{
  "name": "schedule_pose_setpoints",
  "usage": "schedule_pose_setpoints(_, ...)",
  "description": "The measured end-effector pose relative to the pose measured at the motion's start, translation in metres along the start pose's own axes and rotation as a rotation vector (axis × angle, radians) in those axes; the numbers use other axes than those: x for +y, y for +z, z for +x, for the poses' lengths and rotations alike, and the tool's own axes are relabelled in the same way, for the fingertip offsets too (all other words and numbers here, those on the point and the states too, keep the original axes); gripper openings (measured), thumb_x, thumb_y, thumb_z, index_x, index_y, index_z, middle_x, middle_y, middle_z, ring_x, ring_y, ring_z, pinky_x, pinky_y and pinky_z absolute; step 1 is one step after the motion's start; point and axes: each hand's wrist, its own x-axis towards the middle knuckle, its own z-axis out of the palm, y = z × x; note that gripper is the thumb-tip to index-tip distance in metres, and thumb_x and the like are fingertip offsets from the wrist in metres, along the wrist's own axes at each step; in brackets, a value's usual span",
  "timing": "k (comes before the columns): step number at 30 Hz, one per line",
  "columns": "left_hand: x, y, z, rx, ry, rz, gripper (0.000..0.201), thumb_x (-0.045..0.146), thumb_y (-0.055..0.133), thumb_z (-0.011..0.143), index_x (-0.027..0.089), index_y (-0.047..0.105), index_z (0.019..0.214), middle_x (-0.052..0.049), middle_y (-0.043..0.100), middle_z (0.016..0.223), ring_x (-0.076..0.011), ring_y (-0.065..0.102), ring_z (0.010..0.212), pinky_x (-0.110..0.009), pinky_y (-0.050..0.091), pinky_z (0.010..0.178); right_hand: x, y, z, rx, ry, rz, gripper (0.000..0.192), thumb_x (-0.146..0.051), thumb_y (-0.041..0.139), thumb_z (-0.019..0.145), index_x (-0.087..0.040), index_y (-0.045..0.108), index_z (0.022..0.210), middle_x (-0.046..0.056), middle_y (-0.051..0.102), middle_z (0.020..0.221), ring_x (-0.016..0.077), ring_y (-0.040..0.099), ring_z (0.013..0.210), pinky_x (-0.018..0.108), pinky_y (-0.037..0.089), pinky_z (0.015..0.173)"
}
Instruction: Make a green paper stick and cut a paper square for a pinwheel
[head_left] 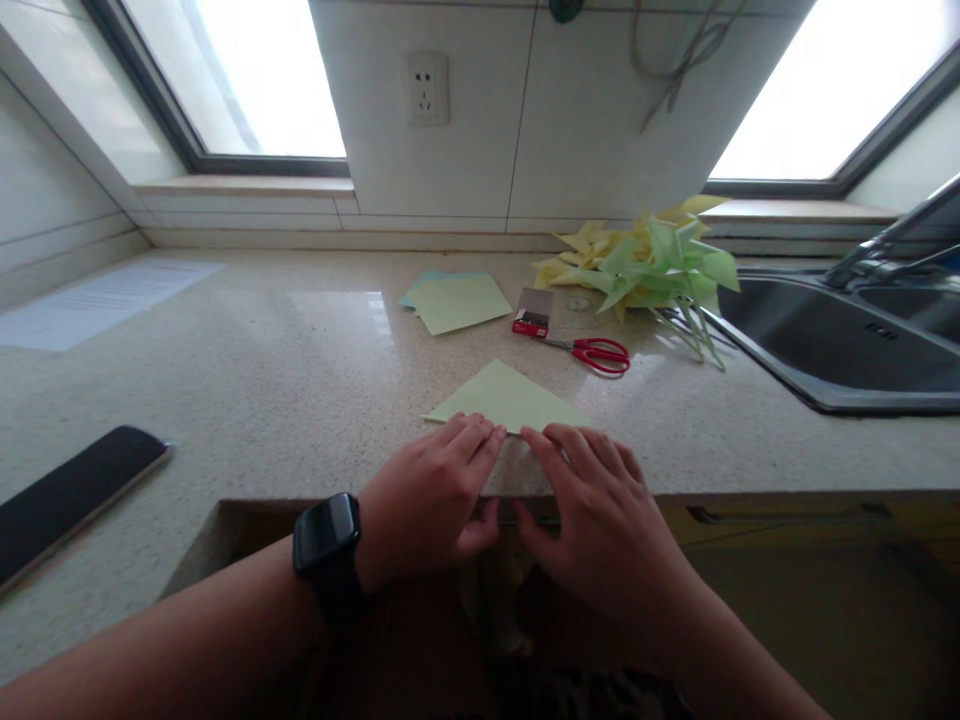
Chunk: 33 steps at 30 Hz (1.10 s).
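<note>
A pale yellow-green sheet of paper (499,392), folded into a triangle, lies on the counter with its point away from me and its long folded edge toward me. My left hand (439,490) rests its fingertips on that near edge, thumb apart at the counter's front. Just right of it, my right hand (589,495) lays its fingers along the same edge, with the thumb also apart. Neither hand grips the paper. Beyond the triangle lie red-handled scissors (600,354), a small red and dark box (532,312) and stacked yellow and blue paper sheets (461,302).
Yellow and green paper pinwheels (660,255) with sticks lie at the back right, beside a steel sink (847,340). A long black object (75,500) and a printed white sheet (97,300) lie to the left. The counter's front edge (720,492) runs just below my fingers.
</note>
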Motion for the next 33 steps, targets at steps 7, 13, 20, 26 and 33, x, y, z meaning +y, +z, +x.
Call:
schedule_pose_setpoints(7, -0.003, -0.007, 0.000, 0.024, -0.027, 0.025, 0.051, 0.032, 0.055, 0.094, 0.003, 0.058, 0.137, -0.018, 0.065, 0.134, -0.0331, 0.055, 0.129, -0.048, 0.045, 0.114, -0.002, 0.003, 0.000, -0.012, 0.011, 0.041, 0.052, -0.036, 0.062, 0.088, -0.007, 0.059, 0.132, 0.017, 0.064, 0.121, 0.0337, 0.057, 0.111, 0.051, 0.049, 0.099)
schedule_pose_setpoints(13, -0.010, -0.015, -0.004, 0.019, -0.099, 0.082, 0.043, 0.028, 0.051, 0.099, -0.002, 0.061, 0.129, -0.022, 0.068, 0.115, -0.0344, 0.063, 0.107, -0.052, 0.058, 0.092, -0.003, 0.001, 0.001, -0.013, 0.024, 0.030, 0.056, -0.037, 0.060, 0.088, -0.005, 0.059, 0.134, 0.019, 0.061, 0.121, 0.0355, 0.055, 0.112, 0.052, 0.051, 0.099)
schedule_pose_setpoints(20, -0.011, -0.015, -0.001, -0.019, -0.081, 0.106, 0.044, 0.029, 0.051, 0.100, -0.003, 0.060, 0.129, -0.022, 0.068, 0.111, -0.0336, 0.063, 0.104, -0.050, 0.059, 0.091, -0.007, 0.002, 0.002, -0.056, 0.044, 0.007, 0.065, -0.044, 0.059, 0.088, -0.002, 0.057, 0.138, 0.019, 0.063, 0.118, 0.0356, 0.057, 0.108, 0.053, 0.051, 0.098)
schedule_pose_setpoints(26, -0.014, -0.013, -0.002, -0.023, -0.065, 0.090, 0.047, 0.030, 0.053, 0.099, -0.004, 0.059, 0.131, -0.022, 0.067, 0.116, -0.0330, 0.061, 0.109, -0.048, 0.056, 0.097, -0.010, -0.002, 0.004, -0.069, 0.046, 0.010, 0.070, -0.052, 0.056, 0.091, -0.001, 0.055, 0.139, 0.020, 0.064, 0.122, 0.0362, 0.057, 0.110, 0.053, 0.051, 0.098)
schedule_pose_setpoints(33, -0.024, -0.020, 0.003, -0.038, -0.046, 0.073, 0.036, 0.029, 0.055, 0.099, 0.005, 0.064, 0.123, -0.016, 0.068, 0.104, -0.0299, 0.061, 0.097, -0.048, 0.057, 0.090, -0.004, -0.008, 0.012, -0.117, 0.060, 0.041, 0.069, -0.057, 0.054, 0.093, -0.004, 0.057, 0.138, 0.020, 0.065, 0.118, 0.0376, 0.056, 0.110, 0.057, 0.051, 0.096)
